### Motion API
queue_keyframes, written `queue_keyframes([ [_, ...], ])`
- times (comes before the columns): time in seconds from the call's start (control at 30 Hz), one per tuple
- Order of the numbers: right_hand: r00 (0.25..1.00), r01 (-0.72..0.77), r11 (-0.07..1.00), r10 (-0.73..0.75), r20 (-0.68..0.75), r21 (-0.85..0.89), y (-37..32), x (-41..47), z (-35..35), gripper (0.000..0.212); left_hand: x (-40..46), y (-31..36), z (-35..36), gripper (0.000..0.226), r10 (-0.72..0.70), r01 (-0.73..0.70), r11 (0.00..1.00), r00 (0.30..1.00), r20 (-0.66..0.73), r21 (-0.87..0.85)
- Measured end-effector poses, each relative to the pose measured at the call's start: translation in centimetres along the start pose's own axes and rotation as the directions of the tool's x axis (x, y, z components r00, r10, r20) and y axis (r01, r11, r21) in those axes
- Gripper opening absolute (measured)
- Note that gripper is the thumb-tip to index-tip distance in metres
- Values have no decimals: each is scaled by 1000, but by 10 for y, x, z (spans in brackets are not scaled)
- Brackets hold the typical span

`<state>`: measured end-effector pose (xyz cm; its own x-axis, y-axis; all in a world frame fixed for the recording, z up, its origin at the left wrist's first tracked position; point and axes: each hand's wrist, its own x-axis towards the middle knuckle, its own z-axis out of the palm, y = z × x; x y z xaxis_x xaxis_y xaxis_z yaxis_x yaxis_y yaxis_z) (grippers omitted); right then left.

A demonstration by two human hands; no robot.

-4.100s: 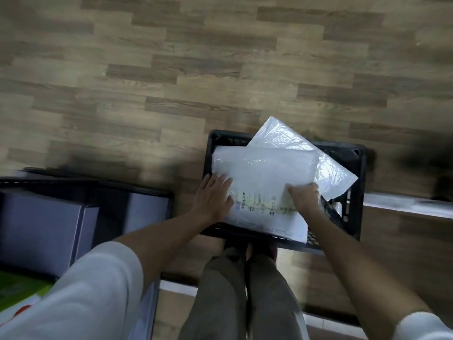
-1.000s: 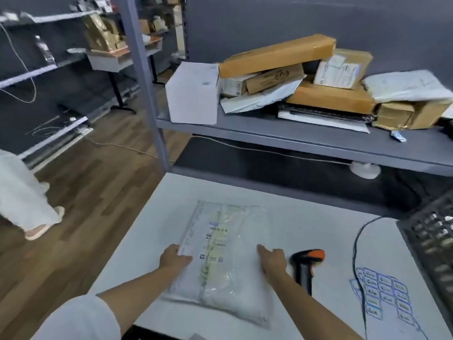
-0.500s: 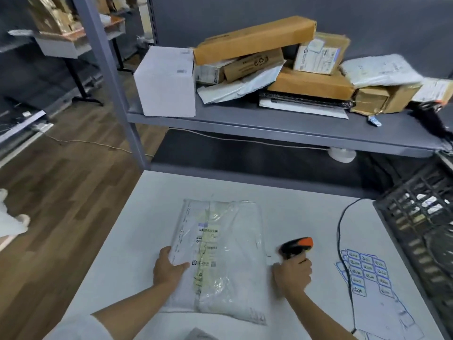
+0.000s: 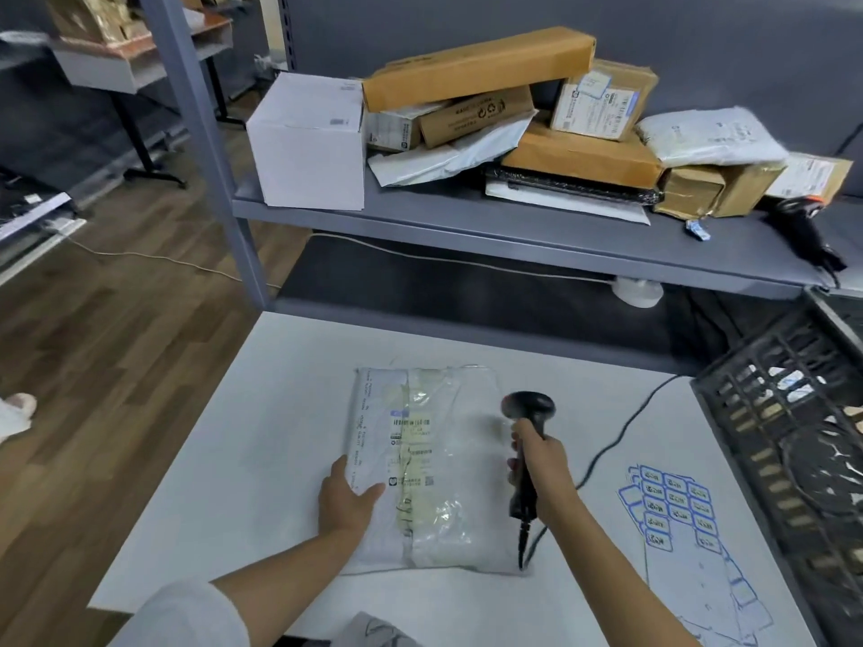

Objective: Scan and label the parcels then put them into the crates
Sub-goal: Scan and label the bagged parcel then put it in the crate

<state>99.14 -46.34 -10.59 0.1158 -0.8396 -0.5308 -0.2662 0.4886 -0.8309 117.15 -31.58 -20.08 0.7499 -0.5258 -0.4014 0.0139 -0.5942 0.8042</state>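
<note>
White poly-bag parcel [image 4: 427, 464] lies flat near the middle of the white bench [image 4: 243, 459], printed label face up, its near end close to the bench's front edge. Left hand [image 4: 348, 499] rests on the parcel's left edge, thumb over the top, fingers hidden under the edge — looks like a light grip on it. Right hand [image 4: 544, 469] is curled round the handle of a black barcode scanner [image 4: 527, 441], held just above the parcel's right edge, head up and pointing toward the label; its cable [image 4: 611, 441] trails off to the bench's back right corner. Sheets of blue-bordered stickers [image 4: 668, 502] lie by the bench's right edge.

Black slatted crate [image 4: 784, 441] stands at the right edge of the bench — contents only glimpsed through the slats, pale packages of some kind, cannot tell more.

Grey shelf [image 4: 467, 226] behind the bench holds a white box [image 4: 308, 137], several brown cartons [image 4: 476, 65], white mailer bags [image 4: 710, 135] and a second scanner [image 4: 803, 231] at its right end.
</note>
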Motion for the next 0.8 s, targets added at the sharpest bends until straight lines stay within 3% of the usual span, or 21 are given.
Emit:
queue_keyframes([
  [0.1, 981, -69, 998, 67, 180, 6, -4, -19, 19, 24, -7, 2, 11, 77, -8, 7, 1000, 999, 51, 17],
  [0.17, 972, -82, 997, 81, 221, 0, 2, -26, 29, 27, -8, 3, 14, 77, -11, 10, 1000, 997, 76, 25],
  [0.8, 953, -54, 998, 46, 298, 18, 14, -32, 31, 19, -3, 5, 18, 81, -89, 85, 995, 993, 79, 47],
])
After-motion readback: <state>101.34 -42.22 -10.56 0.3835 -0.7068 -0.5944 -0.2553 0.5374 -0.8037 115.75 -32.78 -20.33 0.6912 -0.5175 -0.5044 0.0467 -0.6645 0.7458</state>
